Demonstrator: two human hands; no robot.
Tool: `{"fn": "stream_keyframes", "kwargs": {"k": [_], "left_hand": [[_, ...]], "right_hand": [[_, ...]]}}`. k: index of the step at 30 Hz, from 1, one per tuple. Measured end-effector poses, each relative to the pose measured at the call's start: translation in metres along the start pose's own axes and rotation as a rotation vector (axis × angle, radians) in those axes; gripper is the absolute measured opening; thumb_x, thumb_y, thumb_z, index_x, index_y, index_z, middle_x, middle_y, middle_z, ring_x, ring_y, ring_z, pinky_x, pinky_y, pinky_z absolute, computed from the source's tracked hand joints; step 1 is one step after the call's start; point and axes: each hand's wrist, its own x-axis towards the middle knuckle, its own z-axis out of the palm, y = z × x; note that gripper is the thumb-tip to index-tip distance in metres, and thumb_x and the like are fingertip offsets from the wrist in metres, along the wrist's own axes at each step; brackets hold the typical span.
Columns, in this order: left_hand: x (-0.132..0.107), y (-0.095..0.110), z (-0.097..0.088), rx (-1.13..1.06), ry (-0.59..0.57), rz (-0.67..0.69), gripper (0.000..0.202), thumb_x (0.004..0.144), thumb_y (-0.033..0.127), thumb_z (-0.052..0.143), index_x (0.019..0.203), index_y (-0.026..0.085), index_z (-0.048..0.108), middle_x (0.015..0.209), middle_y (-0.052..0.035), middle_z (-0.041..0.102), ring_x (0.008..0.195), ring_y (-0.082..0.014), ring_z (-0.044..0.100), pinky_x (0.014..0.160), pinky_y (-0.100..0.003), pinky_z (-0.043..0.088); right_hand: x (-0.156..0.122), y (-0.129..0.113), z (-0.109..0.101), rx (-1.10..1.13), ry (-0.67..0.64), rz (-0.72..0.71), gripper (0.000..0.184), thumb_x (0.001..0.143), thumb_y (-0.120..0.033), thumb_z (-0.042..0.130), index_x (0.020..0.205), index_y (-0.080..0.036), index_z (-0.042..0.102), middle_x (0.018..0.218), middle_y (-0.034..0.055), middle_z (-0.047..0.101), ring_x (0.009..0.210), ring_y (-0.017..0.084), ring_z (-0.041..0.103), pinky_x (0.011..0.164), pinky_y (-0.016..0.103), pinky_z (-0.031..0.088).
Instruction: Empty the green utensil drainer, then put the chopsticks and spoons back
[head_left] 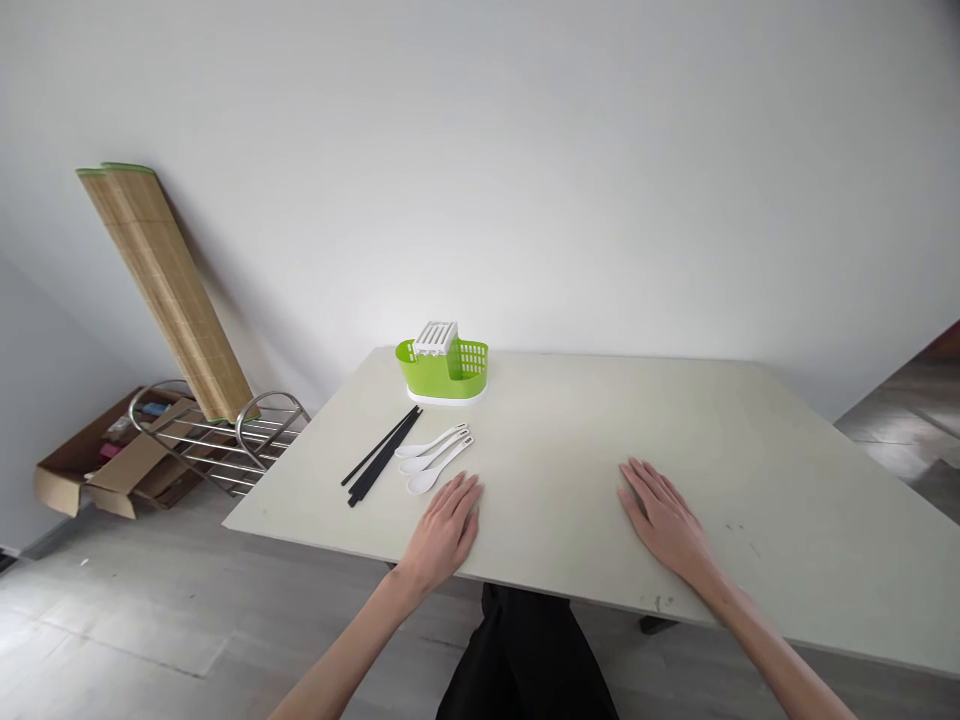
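The pale table [555, 470] is the largest item inspected; its far edge lies along the wall [570, 170], and its near edge runs in front of the person's dark-clad legs [529, 655]. Off its left side, a bamboo mat [169, 285] with green trim leans at a slant, its lower end at a metal rack [238, 432]. Beside the rack, on the floor, a cardboard box [64, 490] stands with flaps spread; pink, white and blue articles show inside, too small to identify. Near the table's far edge, left of the middle, sits a green caddy [430, 378] on a white base. A white slatted piece tops its middle; the right compartment shows its perforated wall, while the depth of the left one is hidden. Black chopsticks [381, 462] lie to the front left of the caddy, bundled except for one set slightly aside. The left hand [448, 522] rests palm down near the front edge, fingers extended, gripping nothing. The right hand [664, 515] lies likewise flat and unburdened, well apart from it, with a broad stretch of tabletop between them and more to the right. Smallest are three white spoons [435, 462], handles toward the upper right, the nearest bowl just beside the left fingertips.
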Motion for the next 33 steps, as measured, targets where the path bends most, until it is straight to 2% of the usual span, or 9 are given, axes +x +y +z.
{"fn": "stream_keyframes", "kwargs": {"k": [2,4,7,8,10,13,17,24,33], "left_hand": [[-0.001,0.000,-0.016,-0.022,0.062,0.002,0.044,0.106,0.021,0.046,0.149,0.027,0.052,0.147,-0.0089,0.065,0.144,-0.0269,0.054,0.115,-0.049,0.049],[-0.002,-0.008,-0.035,-0.011,0.186,-0.073,0.036,0.105,0.021,0.048,0.139,0.027,0.058,0.132,-0.0100,0.070,0.130,-0.0269,0.062,0.109,-0.048,0.051],[-0.009,-0.039,-0.062,0.065,0.438,-0.318,0.024,0.104,0.026,0.050,0.124,0.023,0.063,0.117,-0.0116,0.070,0.114,-0.0282,0.065,0.103,-0.048,0.050],[-0.013,-0.053,-0.069,0.088,0.485,-0.410,0.023,0.104,0.030,0.050,0.121,0.022,0.063,0.116,-0.0124,0.069,0.112,-0.0289,0.064,0.103,-0.049,0.050],[-0.025,-0.084,-0.079,0.129,0.467,-0.562,0.029,0.102,0.037,0.049,0.121,0.021,0.063,0.116,-0.0141,0.067,0.110,-0.0311,0.063,0.102,-0.051,0.049],[-0.042,-0.125,-0.085,0.125,0.319,-0.702,0.037,0.097,0.048,0.050,0.116,0.021,0.065,0.114,-0.0150,0.068,0.111,-0.0344,0.061,0.104,-0.053,0.047],[-0.051,-0.158,-0.082,0.075,0.251,-0.799,0.044,0.092,0.059,0.049,0.107,0.022,0.068,0.107,-0.0138,0.069,0.102,-0.0332,0.064,0.104,-0.054,0.047],[-0.050,-0.166,-0.075,-0.030,0.186,-0.857,0.060,0.084,0.071,0.055,0.111,0.019,0.070,0.099,-0.0114,0.069,0.094,-0.0299,0.067,0.097,-0.049,0.052],[-0.058,-0.164,-0.074,-0.069,0.233,-0.819,0.053,0.088,0.067,0.055,0.111,0.021,0.069,0.101,-0.0091,0.070,0.091,-0.0264,0.067,0.091,-0.043,0.055]], "right_hand": [[-0.001,0.000,0.000,0.002,0.003,-0.008,0.069,0.108,-0.061,0.025,0.166,-0.026,0.038,0.172,0.0000,0.033,0.160,0.025,0.029,0.132,0.049,0.029],[-0.002,0.001,0.000,0.005,0.007,-0.011,0.069,0.108,-0.060,0.025,0.166,-0.026,0.038,0.172,0.0002,0.034,0.160,0.026,0.030,0.131,0.049,0.030],[-0.003,0.001,0.000,0.008,0.018,-0.009,0.067,0.108,-0.060,0.025,0.166,-0.028,0.037,0.172,-0.0002,0.034,0.159,0.027,0.031,0.130,0.050,0.032],[-0.004,0.001,0.000,0.009,0.020,-0.009,0.067,0.108,-0.060,0.025,0.166,-0.028,0.037,0.172,-0.0001,0.035,0.159,0.027,0.031,0.130,0.050,0.032],[-0.004,0.002,0.001,0.011,0.017,-0.007,0.068,0.108,-0.060,0.025,0.166,-0.027,0.038,0.172,0.0002,0.035,0.159,0.027,0.032,0.130,0.051,0.032],[-0.005,0.003,0.002,0.016,0.020,-0.012,0.067,0.108,-0.060,0.026,0.166,-0.028,0.038,0.172,0.0003,0.034,0.159,0.028,0.032,0.130,0.052,0.033],[-0.005,0.002,0.002,0.022,0.027,-0.016,0.067,0.107,-0.061,0.026,0.166,-0.030,0.036,0.172,0.0000,0.034,0.159,0.029,0.033,0.129,0.053,0.034],[-0.005,0.002,-0.001,0.009,0.004,0.002,0.069,0.107,-0.061,0.027,0.167,-0.028,0.035,0.172,0.0001,0.034,0.159,0.030,0.032,0.129,0.053,0.035],[-0.007,0.003,-0.001,0.006,0.008,0.002,0.069,0.107,-0.062,0.028,0.166,-0.028,0.038,0.171,0.0002,0.036,0.158,0.030,0.033,0.128,0.053,0.036]]}}
